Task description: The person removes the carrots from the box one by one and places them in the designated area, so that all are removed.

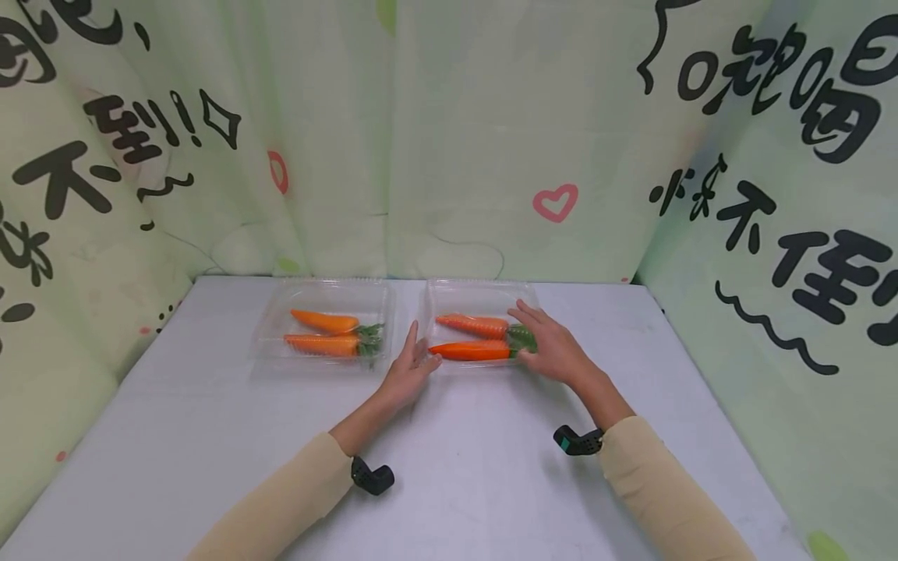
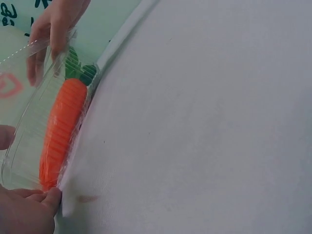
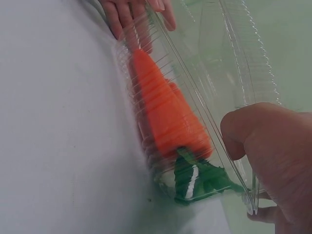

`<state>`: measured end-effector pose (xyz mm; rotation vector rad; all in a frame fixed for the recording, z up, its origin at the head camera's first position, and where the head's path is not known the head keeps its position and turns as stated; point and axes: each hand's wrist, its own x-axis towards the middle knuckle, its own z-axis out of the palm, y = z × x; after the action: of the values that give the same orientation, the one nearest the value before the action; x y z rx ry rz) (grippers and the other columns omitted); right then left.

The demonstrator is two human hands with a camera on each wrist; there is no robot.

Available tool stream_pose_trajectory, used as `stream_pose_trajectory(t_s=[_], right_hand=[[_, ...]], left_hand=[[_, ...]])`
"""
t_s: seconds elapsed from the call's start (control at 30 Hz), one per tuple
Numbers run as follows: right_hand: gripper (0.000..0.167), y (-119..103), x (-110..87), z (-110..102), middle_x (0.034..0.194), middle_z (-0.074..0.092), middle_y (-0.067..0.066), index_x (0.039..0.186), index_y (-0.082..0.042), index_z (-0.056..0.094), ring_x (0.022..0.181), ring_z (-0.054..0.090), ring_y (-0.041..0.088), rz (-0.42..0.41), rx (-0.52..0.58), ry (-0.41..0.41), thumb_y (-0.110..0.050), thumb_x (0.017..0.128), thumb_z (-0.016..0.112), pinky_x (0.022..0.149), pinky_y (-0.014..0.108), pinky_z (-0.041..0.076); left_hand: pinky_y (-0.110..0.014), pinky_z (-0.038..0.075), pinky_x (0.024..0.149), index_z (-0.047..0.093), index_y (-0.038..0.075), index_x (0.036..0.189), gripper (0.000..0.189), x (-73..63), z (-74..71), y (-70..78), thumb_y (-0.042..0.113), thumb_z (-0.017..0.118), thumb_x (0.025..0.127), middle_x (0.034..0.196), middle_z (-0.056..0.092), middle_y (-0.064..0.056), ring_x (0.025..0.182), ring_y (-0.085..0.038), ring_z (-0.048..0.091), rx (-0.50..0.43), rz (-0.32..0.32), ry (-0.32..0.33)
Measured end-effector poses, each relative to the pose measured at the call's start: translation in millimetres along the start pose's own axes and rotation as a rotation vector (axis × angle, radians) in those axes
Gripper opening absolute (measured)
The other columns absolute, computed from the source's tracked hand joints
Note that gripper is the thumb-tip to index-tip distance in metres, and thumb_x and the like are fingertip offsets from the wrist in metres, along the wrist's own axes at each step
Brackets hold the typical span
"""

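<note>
A clear plastic clamshell box (image 1: 484, 294) stands toward the far side of the table. Inside lie two orange carrots with green tops; the nearer carrot (image 1: 473, 351) is below the other carrot (image 1: 470, 324) in the head view. My left hand (image 1: 407, 374) holds the box's left end, thumb at the near corner. At the opposite end, my right hand (image 1: 557, 347) grips the rim; the right wrist view shows its bent thumb (image 3: 234, 134) on one side and fingertips below the edge. Whether the lid is fully closed, I cannot tell.
Left of my left hand sits a second clear plastic box (image 1: 273, 304), also with two carrots (image 1: 323, 345) in it. Both stand on a white table (image 1: 449, 483). A printed curtain (image 1: 463, 140) rises behind the far edge and along both sides.
</note>
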<state>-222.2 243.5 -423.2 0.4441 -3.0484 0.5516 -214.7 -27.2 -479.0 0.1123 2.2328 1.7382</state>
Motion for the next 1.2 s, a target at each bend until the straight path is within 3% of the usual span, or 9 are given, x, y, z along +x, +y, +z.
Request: stream_pose_trajectory(t_s=[0.27,0.47,0.7,0.93,1.07,1.2], right_hand=[[0.066,-2.7,1.8,-8.8,0.162,0.023,0.005,0.149,-0.021,0.038,0.145,0.030,0.035,0.030,0.011,-0.042,-0.012,0.087,0.058,0.111,0.059,0.035],[0.060,-2.8,5.7,-21.2,0.158,0.032,0.007,0.145,-0.020,0.043,0.142,0.035,0.036,0.058,0.042,-0.043,-0.009,0.087,0.055,0.110,0.059,0.037],[0.064,-2.5,6.0,-23.9,0.161,0.027,0.005,0.147,-0.022,0.041,0.144,0.031,0.036,0.049,0.055,-0.047,-0.020,0.088,0.065,0.109,0.064,0.034],[0.092,1.2,3.7,-18.6,0.164,0.009,0.008,0.154,-0.023,0.024,0.142,0.032,0.040,0.051,0.047,0.062,-0.034,0.080,0.078,0.101,0.063,0.043],[0.097,3.2,2.8,-17.3,0.163,0.017,0.009,0.155,-0.022,0.020,0.144,0.028,0.037,0.077,0.108,0.138,-0.035,0.079,0.079,0.105,0.063,0.039],[0.096,6.9,1.5,-16.2,0.158,0.029,0.013,0.155,-0.018,0.019,0.140,0.036,0.036,0.122,0.197,0.220,-0.034,0.080,0.078,0.106,0.059,0.041]], left_hand=[[-0.051,0.025,0.119,-0.005,0.036,0.155,0.077,0.1,0.1,2.4,0.032,0.049,0.100,0.163,0.020,-0.004,0.150,-0.025,0.022,-0.016,-0.014,-0.020],[-0.049,0.024,0.120,-0.007,0.037,0.154,0.076,0.0,0.1,3.8,0.032,0.046,0.101,0.163,0.018,-0.003,0.150,-0.023,0.021,-0.002,-0.018,-0.027],[-0.050,0.023,0.121,-0.006,0.035,0.155,0.075,-1.1,0.0,4.6,0.033,0.046,0.101,0.163,0.018,-0.005,0.150,-0.024,0.020,-0.006,-0.015,-0.018],[-0.051,0.024,0.120,-0.004,0.036,0.155,0.076,-0.4,0.2,2.4,0.034,0.048,0.100,0.162,0.020,-0.008,0.150,-0.025,0.022,-0.001,-0.022,0.000],[-0.049,0.024,0.121,-0.005,0.033,0.155,0.077,-0.9,-0.3,0.1,0.033,0.049,0.100,0.161,0.023,-0.010,0.149,-0.027,0.024,-0.018,0.015,0.004],[-0.048,0.022,0.121,-0.005,0.032,0.155,0.078,-1.6,-0.6,-0.7,0.031,0.050,0.100,0.161,0.023,-0.010,0.148,-0.027,0.025,-0.033,0.044,0.003]])
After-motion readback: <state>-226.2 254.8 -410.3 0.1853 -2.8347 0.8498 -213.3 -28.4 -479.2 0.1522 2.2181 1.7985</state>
